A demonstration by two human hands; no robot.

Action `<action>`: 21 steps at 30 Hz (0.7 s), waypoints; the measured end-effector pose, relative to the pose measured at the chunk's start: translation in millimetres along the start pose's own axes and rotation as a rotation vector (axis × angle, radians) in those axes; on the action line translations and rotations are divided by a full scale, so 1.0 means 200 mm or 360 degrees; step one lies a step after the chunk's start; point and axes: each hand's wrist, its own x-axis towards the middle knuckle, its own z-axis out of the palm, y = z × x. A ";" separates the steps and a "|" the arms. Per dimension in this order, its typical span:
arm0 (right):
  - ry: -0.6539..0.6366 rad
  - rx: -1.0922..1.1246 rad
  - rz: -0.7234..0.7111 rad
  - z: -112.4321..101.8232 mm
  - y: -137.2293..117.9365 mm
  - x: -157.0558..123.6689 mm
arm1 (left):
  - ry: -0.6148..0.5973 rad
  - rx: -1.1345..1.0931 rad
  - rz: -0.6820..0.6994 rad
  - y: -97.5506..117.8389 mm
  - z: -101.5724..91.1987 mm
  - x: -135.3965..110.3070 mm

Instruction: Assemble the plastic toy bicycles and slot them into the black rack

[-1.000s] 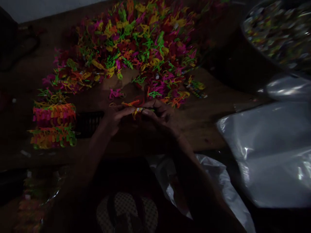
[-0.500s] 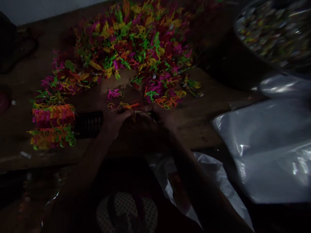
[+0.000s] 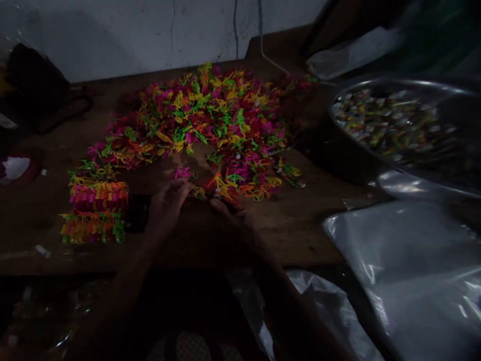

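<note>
My left hand [image 3: 168,200] is over the table, its fingers stretched out beside a small pink plastic piece [image 3: 182,173] and a yellow piece [image 3: 198,191]. It seems to hold nothing, though the light is dim. My right hand [image 3: 236,215] is closed, thumb toward the left, with an orange-and-yellow plastic piece [image 3: 222,186] at its fingertips. Its other fingers are in shadow. Beyond both hands spreads a large heap of pink, yellow, orange and green plastic pieces [image 3: 203,110]. Left of my left hand, similar pieces sit in neat rows [image 3: 98,193] on a dark rack [image 3: 138,213].
A large metal basin [image 3: 391,168] filled with small colourful items stands at the right. Clear plastic sheets [image 3: 409,265] hang over the table's right edge. A dark object [image 3: 37,85] with a cable lies back left, near a red round container [image 3: 28,173]. A wall [image 3: 143,35] closes the back.
My hands have moved apart: the left has drawn back to the left, away from the piece both were at. The view has tilted up, showing more wall and basin.
</note>
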 end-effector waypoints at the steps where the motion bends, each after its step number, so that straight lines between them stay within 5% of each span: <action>1: -0.0009 0.0084 0.0092 0.02 -0.01 -0.01 | -0.0065 -0.0079 -0.0022 -0.01 -0.01 0.01; 6: -0.0018 0.0125 0.0223 0.07 -0.03 -0.01 | -0.0436 -0.0485 -0.0330 -0.05 0.00 0.09; 14: -0.0139 0.0061 0.0069 0.11 -0.01 0.01 | -0.0332 -0.0712 -0.0570 -0.10 0.02 0.14; 17: -0.0145 0.0049 0.0004 0.12 0.01 0.02 | -0.0417 -0.0567 -0.0501 -0.06 0.02 0.13; 21: -0.0010 -0.0491 -0.0274 0.10 0.02 -0.03 | -0.0255 -0.0084 -0.0095 0.12 -0.10 -0.01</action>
